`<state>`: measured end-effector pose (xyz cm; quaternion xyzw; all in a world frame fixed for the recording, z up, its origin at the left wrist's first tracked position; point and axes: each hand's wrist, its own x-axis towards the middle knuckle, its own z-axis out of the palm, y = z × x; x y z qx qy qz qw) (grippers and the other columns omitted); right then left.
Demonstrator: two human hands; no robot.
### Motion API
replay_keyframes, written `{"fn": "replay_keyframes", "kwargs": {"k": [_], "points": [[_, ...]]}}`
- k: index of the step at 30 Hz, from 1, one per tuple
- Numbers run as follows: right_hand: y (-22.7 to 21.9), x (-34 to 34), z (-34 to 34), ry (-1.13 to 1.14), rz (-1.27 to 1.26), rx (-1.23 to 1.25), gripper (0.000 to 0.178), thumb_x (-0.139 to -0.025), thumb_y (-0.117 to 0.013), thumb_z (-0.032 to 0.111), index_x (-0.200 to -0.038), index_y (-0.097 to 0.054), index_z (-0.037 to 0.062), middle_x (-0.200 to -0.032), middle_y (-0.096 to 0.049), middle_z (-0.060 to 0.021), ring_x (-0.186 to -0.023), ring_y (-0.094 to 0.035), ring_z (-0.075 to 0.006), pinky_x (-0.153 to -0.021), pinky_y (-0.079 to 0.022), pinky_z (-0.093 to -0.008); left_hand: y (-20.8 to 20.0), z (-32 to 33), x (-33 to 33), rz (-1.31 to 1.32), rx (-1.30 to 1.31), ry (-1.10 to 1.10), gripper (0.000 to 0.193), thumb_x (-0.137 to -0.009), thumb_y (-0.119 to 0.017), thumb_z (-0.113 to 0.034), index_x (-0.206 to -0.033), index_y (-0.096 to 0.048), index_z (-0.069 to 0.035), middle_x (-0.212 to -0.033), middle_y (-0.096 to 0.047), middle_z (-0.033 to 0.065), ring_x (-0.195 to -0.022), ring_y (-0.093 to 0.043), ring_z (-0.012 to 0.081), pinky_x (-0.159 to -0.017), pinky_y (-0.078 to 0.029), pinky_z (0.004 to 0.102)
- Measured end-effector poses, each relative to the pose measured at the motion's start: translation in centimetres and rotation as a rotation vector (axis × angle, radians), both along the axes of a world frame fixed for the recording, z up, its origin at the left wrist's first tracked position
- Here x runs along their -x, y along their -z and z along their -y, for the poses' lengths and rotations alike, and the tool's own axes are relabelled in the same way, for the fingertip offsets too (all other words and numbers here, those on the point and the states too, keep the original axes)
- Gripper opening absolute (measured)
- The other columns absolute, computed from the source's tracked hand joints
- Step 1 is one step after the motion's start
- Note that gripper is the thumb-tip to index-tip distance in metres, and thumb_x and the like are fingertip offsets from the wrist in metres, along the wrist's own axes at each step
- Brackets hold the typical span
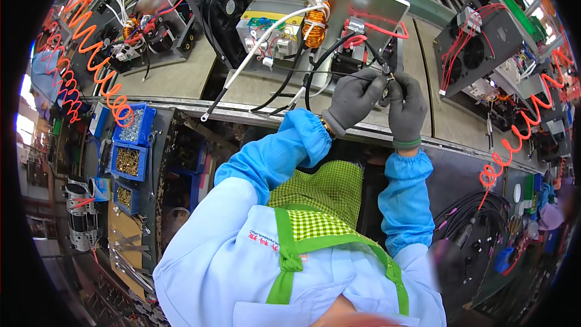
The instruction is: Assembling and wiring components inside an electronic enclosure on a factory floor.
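My left hand [356, 100] and my right hand [407, 112], both in grey gloves, meet at the front right of an open metal chassis [378, 9]. Their fingertips are closed around the end of a black cable [376, 54], where a small dark fitting shows between them; its exact form is too small to make out. The chassis holds a copper-wound coil [315, 26], a black fan [229, 6] and a red wire [387, 31]. A thick white cable [257, 45] ending in a ring terminal hangs over its front edge, left of my hands.
Similar chassis units stand on the left [160, 30] and right [478, 42]. Orange coiled hoses [106, 75] [520, 136] hang at both sides. Blue bins [134, 122] with screws and brass fasteners sit at left. A bundle of black cables [478, 224] lies at lower right.
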<state>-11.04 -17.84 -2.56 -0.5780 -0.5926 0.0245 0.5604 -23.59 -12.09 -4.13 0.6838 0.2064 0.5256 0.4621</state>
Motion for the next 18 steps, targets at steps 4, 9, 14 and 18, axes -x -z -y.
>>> {"fn": "replay_keyframes", "kwargs": {"k": [4, 9, 14, 18], "points": [[0.2, -0.2, -1.5, 0.072, 0.226, -0.106, 0.014, -0.087, -0.059, 0.010, -0.099, -0.059, 0.0031, -0.089, -0.063, -0.0160, -0.080, -0.062, -0.0332, -0.068, -0.049, -0.0384, 1.5, -1.4, -1.0, -0.003, 0.117, -0.077, 0.026, -0.090, -0.056, -0.024, -0.095, -0.063, 0.001, -0.071, -0.065, 0.0104, -0.062, -0.060, 0.0144, -0.058, -0.047, 0.0278], [1.5, -0.8, -1.9, 0.137, 0.295, -0.070, 0.014, -0.088, -0.059, 0.012, -0.100, -0.059, 0.0036, -0.091, -0.063, -0.0167, -0.082, -0.062, -0.0347, -0.069, -0.049, -0.0402, 1.1, -2.6, -1.8, 0.022, 0.182, -0.084, 0.026, -0.088, -0.056, -0.022, -0.098, -0.064, 0.001, -0.075, -0.066, 0.0114, -0.067, -0.061, 0.0144, -0.062, -0.047, 0.0280], [1.6, -1.3, -2.2, 0.123, 0.275, -0.040, 0.014, -0.087, -0.059, 0.012, -0.097, -0.060, 0.0030, -0.085, -0.063, -0.0166, -0.076, -0.062, -0.0340, -0.066, -0.049, -0.0393, 1.8, -4.0, -2.0, -0.004, 0.324, 0.178, 0.024, -0.090, -0.056, -0.017, -0.104, -0.063, 0.001, -0.084, -0.063, 0.0018, -0.077, -0.055, 0.0077, -0.069, -0.045, 0.0243], [-0.1, -1.5, -2.4, 0.018, 0.146, 0.085, 0.014, -0.087, -0.059, 0.012, -0.097, -0.060, 0.0021, -0.081, -0.062, -0.0169, -0.070, -0.061, -0.0326, -0.062, -0.048, -0.0373, 2.1, -4.9, -2.2, 0.005, 0.253, 0.179, 0.024, -0.090, -0.055, -0.016, -0.105, -0.062, 0.001, -0.086, -0.064, 0.0024, -0.078, -0.055, 0.0082, -0.071, -0.045, 0.0242]]}}
